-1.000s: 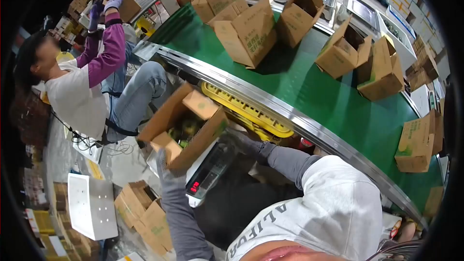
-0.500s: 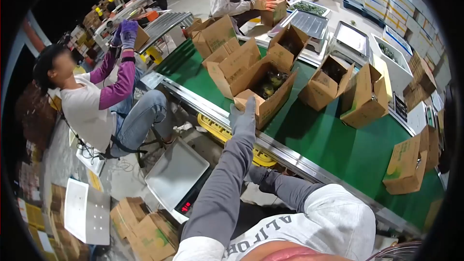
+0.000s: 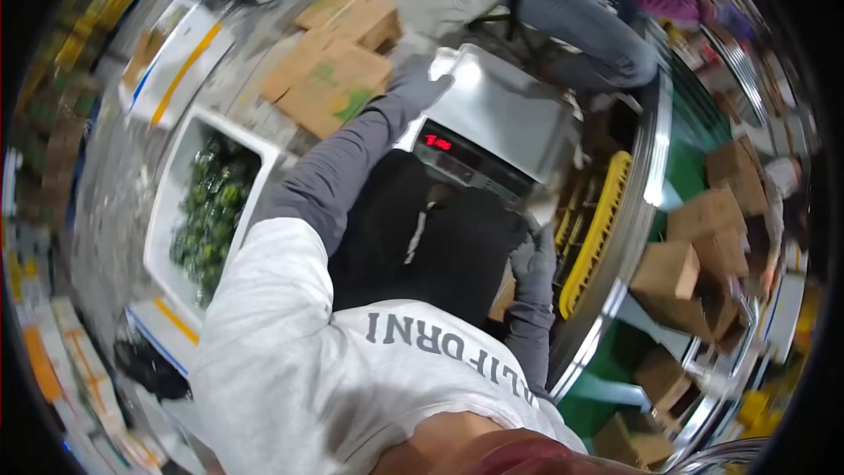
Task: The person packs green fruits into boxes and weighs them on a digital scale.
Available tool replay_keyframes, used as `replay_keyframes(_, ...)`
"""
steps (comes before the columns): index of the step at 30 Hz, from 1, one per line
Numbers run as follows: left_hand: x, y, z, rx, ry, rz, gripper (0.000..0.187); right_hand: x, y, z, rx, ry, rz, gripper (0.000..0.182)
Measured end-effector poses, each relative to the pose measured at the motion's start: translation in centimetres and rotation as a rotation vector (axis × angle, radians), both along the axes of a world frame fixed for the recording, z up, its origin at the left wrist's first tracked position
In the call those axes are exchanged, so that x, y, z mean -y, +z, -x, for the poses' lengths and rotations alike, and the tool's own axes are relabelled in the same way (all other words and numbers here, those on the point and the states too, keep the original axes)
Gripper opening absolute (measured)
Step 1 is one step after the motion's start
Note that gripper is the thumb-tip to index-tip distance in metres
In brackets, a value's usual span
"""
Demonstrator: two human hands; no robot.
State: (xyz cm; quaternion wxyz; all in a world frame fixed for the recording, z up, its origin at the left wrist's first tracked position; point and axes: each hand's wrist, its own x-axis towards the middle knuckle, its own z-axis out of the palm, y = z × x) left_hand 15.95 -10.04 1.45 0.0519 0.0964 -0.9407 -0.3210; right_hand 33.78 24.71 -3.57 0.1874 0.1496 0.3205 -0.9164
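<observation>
My left hand (image 3: 420,86), in a grey glove, reaches forward at the left edge of a flat-topped electronic scale (image 3: 501,105). Its fingers look stretched out and nothing shows in them, though they are blurred. Red digits glow on the scale's display (image 3: 444,142). Close by on the left, folded cardboard boxes (image 3: 338,62) lie on the floor. My right hand (image 3: 533,251), also gloved in grey, hangs low beside my leg, near a yellow crate (image 3: 596,237); its fingers are too smeared to read.
On the left, a white foam box (image 3: 163,220) holds dark green produce. The green conveyor belt (image 3: 615,361) with open cartons (image 3: 673,273) runs along the right behind a metal rail. Another person's jeans-clad leg (image 3: 580,26) is beyond the scale.
My view has swung left and down from the conveyor to the scale and floor. My left hand has left the carton of dark produce on the belt and come over to the scale's left edge.
</observation>
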Motion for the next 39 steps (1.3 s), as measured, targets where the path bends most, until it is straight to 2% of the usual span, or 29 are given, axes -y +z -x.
replay_keyframes(1,4.6,-2.4,-0.7,0.061,0.097,0.1,0.074,0.2,0.5,0.0,-0.037,0.044,-0.025,0.053)
replay_keyframes(2,8.0,-2.5,-2.9,0.159,0.214,0.236,0.078,0.7,1.1,0.3,-0.032,0.048,-0.018,0.053)
replay_keyframes(3,11.2,-2.4,-5.1,0.259,0.319,0.37,0.083,-0.1,-1.0,0.9,0.034,0.064,-0.006,0.051)
replay_keyframes(5,17.4,-2.9,-7.6,0.455,0.482,0.29,0.091,-0.3,-2.2,2.0,0.007,0.101,-0.033,0.05)
replay_keyframes(7,25.1,-7.0,-8.3,0.556,0.567,0.308,0.093,0.9,-2.5,4.4,-0.055,0.184,-0.021,0.055)
replay_keyframes(9,27.6,-6.1,-9.6,0.518,0.713,0.144,0.097,3.9,0.1,6.8,-0.022,0.252,-0.155,0.056)
replay_keyframes(10,28.6,-5.8,-10.0,0.496,0.78,0.062,0.099,5.4,0.1,8.0,-0.039,0.315,-0.1,0.056)
replay_keyframes(12,30.9,-5.7,-9.7,0.468,0.661,0.193,0.102,8.5,0.1,10.2,-0.077,0.429,0.013,0.054)
replay_keyframes(13,31.7,-5.8,-9.2,0.449,0.599,0.253,0.103,10.6,1.3,11.2,-0.049,0.509,-0.045,0.053)
replay_keyframes(16,31.6,-0.6,-8.2,0.73,0.318,0.169,0.104,17.7,4.2,12.7,-0.013,0.769,-0.19,0.054)
replay_keyframes(17,31.9,-1.4,-8.1,0.722,0.36,0.206,0.104,19.7,3.9,13.4,-0.039,0.868,-0.214,0.056)
replay_keyframes(19,32.3,-3.2,-8.3,0.702,0.46,0.278,0.103,23.9,3.9,14.8,-0.078,1.024,-0.27,0.057)
replay_keyframes(21,31.1,-2.9,-9.4,0.545,0.517,0.313,0.091,27.6,4.3,15.9,-0.09,1.119,-0.327,0.055)
replay_keyframes(22,30.3,-2.7,-10.0,0.468,0.537,0.334,0.085,28.7,2.6,16.9,-0.398,1.253,-0.142,0.053)
replay_keyframes(25,29.4,-1.2,-10.5,0.5,0.519,0.245,0.082,33.0,0.8,17.3,-0.057,1.232,-0.414,0.052)
replay_keyframes(26,29.7,-1.5,-10.7,0.519,0.524,0.24,0.09,33.4,2.0,17.3,-0.051,1.225,-0.444,0.049)
replay_keyframes(29,31.8,-0.3,-12.1,0.292,0.422,0.109,0.071,32.5,5.5,16.3,-0.021,1.075,-0.257,0.045)
replay_keyframes(32,29.1,5.3,-12.9,-0.023,0.54,-0.591,0.053,31.1,5.5,16.4,-0.05,1.005,-0.128,0.042)
replay_keyframes(35,27.6,7.4,-12.2,-0.302,0.607,-0.721,0.043,30.4,5.9,16.7,-0.136,0.993,-0.035,0.051)
replay_keyframes(36,28.1,6.5,-12.1,-0.398,0.551,-0.849,0.043,30.6,6.0,16.5,-0.22,0.981,-0.099,0.063)
replay_keyframes(39,28.4,5.7,-11.1,-0.357,0.484,-0.912,0.041,30.0,6.2,16.1,-0.656,0.966,-0.736,0.08)
